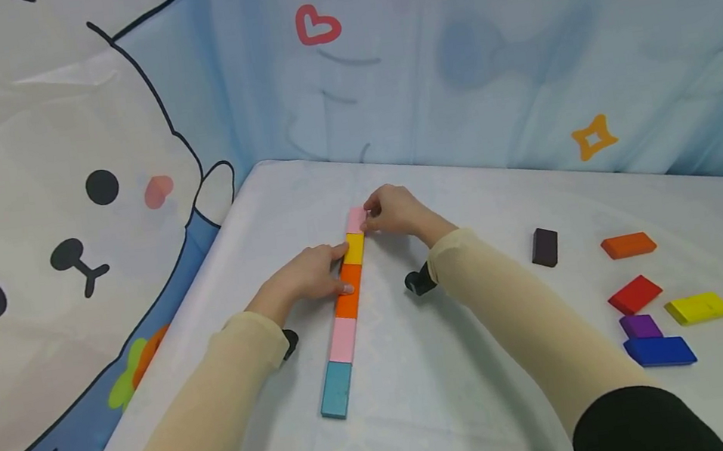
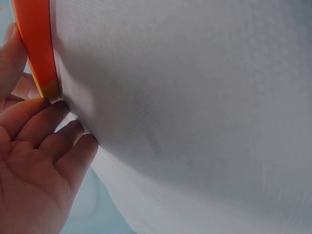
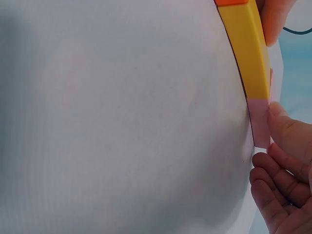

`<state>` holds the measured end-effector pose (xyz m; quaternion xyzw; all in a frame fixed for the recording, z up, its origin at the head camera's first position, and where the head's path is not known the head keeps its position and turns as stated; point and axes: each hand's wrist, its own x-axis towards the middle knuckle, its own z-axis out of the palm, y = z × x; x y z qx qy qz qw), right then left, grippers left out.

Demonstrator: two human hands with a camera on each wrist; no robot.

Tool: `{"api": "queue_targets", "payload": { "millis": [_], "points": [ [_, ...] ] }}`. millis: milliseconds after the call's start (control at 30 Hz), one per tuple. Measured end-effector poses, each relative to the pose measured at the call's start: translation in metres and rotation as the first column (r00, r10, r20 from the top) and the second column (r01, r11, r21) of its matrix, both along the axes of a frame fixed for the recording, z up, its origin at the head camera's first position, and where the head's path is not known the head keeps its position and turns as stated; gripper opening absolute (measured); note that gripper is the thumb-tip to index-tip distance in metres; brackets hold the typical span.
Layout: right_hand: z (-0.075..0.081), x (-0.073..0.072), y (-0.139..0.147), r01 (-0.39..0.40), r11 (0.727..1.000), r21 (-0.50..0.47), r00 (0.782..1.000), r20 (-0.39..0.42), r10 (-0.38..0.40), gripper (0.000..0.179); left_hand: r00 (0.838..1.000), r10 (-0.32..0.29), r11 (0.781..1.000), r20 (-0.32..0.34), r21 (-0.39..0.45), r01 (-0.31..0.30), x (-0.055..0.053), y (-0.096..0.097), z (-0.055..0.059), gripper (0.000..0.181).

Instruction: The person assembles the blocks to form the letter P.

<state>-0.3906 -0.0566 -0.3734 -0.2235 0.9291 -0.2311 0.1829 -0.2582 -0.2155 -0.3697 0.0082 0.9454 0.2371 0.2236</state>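
A straight row of flat blocks lies on the table: a teal block (image 1: 337, 390) nearest, then a pink block (image 1: 343, 339), an orange stretch (image 1: 348, 305), a yellow block (image 1: 354, 249) and a pink block (image 1: 355, 220) at the far end. My left hand (image 1: 305, 275) lies along the row's left side, its thumb on the orange part and a fingertip at the yellow block. At the far end my right hand (image 1: 399, 214) pinches the far pink block (image 3: 259, 122) between thumb and fingers, against the yellow block's end (image 3: 248, 53).
Loose blocks lie at the right: black (image 1: 545, 247), orange (image 1: 628, 245), red (image 1: 635, 294), yellow (image 1: 698, 308), purple (image 1: 641, 326) and blue (image 1: 661, 351). A printed cloth (image 1: 384, 85) hangs behind and to the left of the white table (image 1: 481, 408).
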Motion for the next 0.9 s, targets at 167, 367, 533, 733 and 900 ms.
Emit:
{"api": "queue_targets", "payload": {
  "millis": [167, 367, 533, 733, 900],
  "points": [
    [-0.0009, 0.0, 0.0014, 0.001, 1.0, -0.003, 1.0, -0.022, -0.001, 0.047, 1.0, 0.004, 1.0, -0.001, -0.003, -0.004, 0.0003, 0.0001, -0.0001, 0.081],
    [-0.0027, 0.0021, -0.0018, 0.039, 0.999, -0.012, 0.999, -0.008, -0.039, 0.053, 1.0, -0.002, 1.0, -0.003, -0.002, 0.002, 0.0007, 0.0002, -0.0001, 0.08],
    [-0.0031, 0.003, -0.0036, 0.051, 0.999, -0.015, 0.999, -0.006, -0.051, 0.053, 1.0, -0.006, 1.0, -0.005, 0.002, 0.006, 0.0007, -0.0004, -0.0004, 0.08],
    [-0.0047, 0.0012, -0.0017, 0.029, 0.999, -0.017, 0.999, -0.018, -0.03, 0.052, 1.0, 0.003, 1.0, -0.003, 0.015, -0.003, 0.0009, -0.0003, -0.0009, 0.08],
    [-0.0059, 0.0013, -0.0002, 0.012, 1.0, -0.023, 1.0, -0.016, -0.013, 0.056, 1.0, 0.008, 1.0, -0.002, 0.018, -0.008, 0.0018, -0.0004, 0.0001, 0.08]
  ]
}}
